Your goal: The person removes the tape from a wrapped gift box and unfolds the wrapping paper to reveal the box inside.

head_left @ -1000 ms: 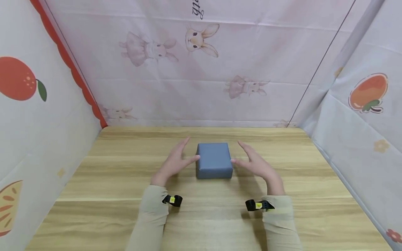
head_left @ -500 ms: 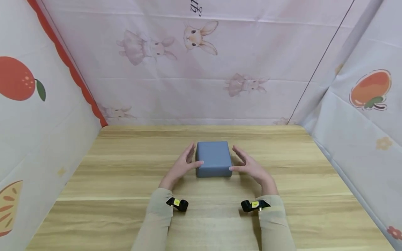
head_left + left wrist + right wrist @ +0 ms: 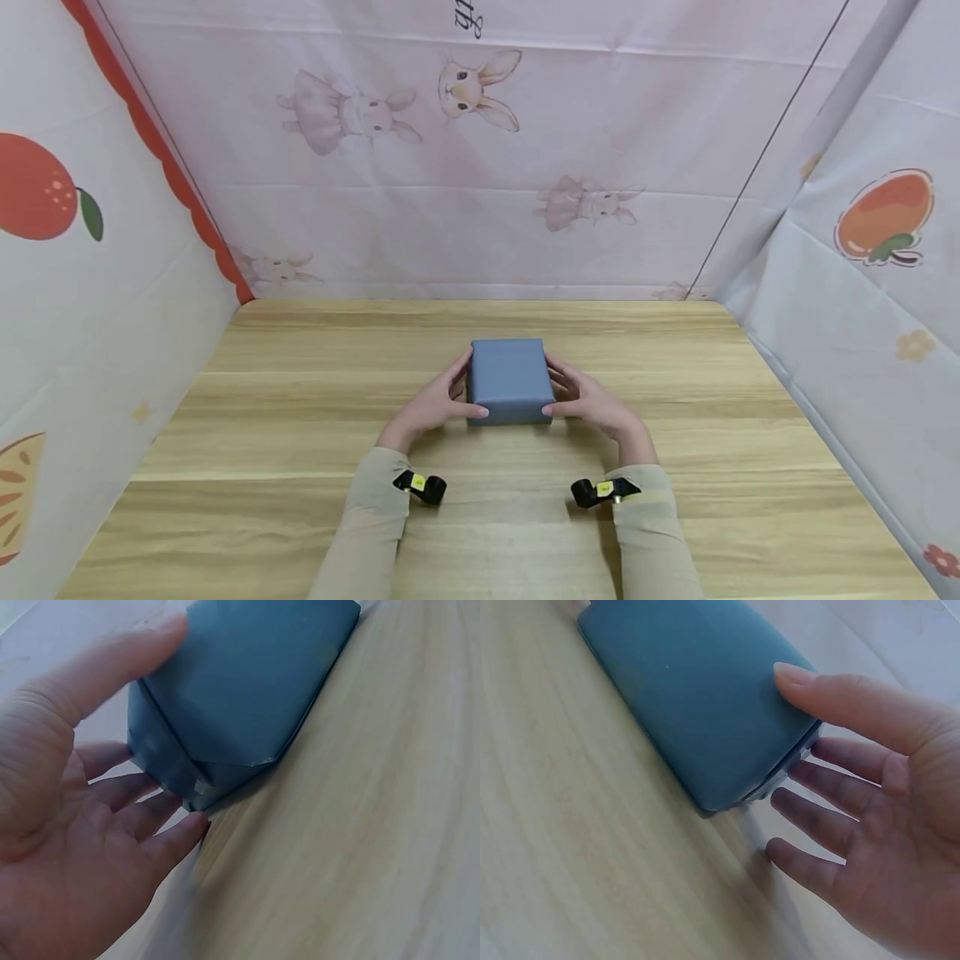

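A box wrapped in blue-grey paper [image 3: 510,371] rests on the wooden table. My left hand [image 3: 431,407] grips its left end, the thumb on the near face and the fingers along the side. At the other end, my right hand [image 3: 596,408] has its thumb on the near face too, with fingers spread beside the end. In the left wrist view, folded paper and a small bit of tape show on the end of the wrapped box [image 3: 240,682], under the fingertips [image 3: 169,799]. The right wrist view shows the lower right fingers [image 3: 806,862] standing off the end. The box's far face is hidden.
The wood-grain table [image 3: 300,517] runs back to a pink cloth wall [image 3: 450,242] printed with rabbits. White cloth walls with fruit prints [image 3: 885,218] stand on both sides. A black wrist camera [image 3: 426,487] sits on each sleeved forearm.
Both hands have moved inward to the box's ends. The thumbs have come down onto its near face and the fingers have closed in along the sides. The box stays in place.
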{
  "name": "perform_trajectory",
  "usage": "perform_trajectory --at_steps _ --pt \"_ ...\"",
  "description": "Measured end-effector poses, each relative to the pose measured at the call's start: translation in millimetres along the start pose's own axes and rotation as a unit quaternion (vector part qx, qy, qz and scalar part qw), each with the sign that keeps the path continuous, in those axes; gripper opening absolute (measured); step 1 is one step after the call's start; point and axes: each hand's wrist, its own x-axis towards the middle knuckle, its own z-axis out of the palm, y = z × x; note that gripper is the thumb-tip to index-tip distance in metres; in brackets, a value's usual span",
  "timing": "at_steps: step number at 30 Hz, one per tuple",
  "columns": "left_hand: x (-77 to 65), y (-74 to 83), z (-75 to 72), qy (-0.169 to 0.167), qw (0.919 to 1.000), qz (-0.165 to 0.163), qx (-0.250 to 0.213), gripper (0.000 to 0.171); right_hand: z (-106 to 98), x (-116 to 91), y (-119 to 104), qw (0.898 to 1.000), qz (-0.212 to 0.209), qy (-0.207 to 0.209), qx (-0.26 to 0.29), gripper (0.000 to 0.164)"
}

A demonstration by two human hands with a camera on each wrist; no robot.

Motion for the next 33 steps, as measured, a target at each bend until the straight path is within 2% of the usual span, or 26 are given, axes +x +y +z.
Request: perform_trajectory --at_steps 12,20,28,33 --pt "0.9 0.1 -1.1 0.017 0.9997 -0.011 0.01 0.107 1 0 -4 1.0 0.004 0.012 -0.002 0.087" --pt "0.4 5.3 -2.3 0.048 0.9986 -0.021 0.006 0.099 3 -2 -11 0.997 0.001 0.058 -0.043 0.077" --pt "0.9 12.8 0.8 0.083 0.9964 -0.014 -0.003 0.086 6 0 -22 0.994 0.012 0.096 -0.047 0.07" --pt "-1.3 20.3 3.4 0.097 0.9949 -0.024 -0.005 0.081 9 1 -28 0.992 0.025 0.12 -0.041 0.071"
